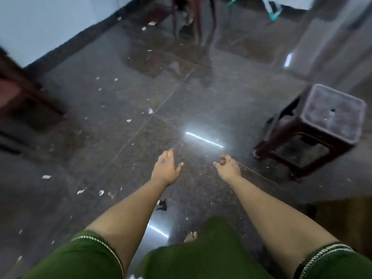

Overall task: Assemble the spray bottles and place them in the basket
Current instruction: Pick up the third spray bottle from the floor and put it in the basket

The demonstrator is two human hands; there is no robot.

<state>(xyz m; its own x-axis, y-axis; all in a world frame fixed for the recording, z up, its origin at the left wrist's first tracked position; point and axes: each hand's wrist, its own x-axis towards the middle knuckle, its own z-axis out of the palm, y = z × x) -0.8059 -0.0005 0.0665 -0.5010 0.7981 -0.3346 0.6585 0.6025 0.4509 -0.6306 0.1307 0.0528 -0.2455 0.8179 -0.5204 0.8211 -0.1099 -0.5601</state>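
Head camera, blurred: left hand (166, 168) spread, palm down, holding nothing; right hand (227, 167) loosely curled, also bare. Both hang over a littered floor (120, 127), a stool (330, 125) to the right.

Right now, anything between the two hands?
No object. In the head view the gap between the left hand and right hand shows only bare dark floor. Both hands are empty; no spray bottles or basket in view.

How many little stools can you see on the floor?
1. A dark wooden stool with a grey top stands on the floor, ahead and right of the right hand. Others may be out of view.
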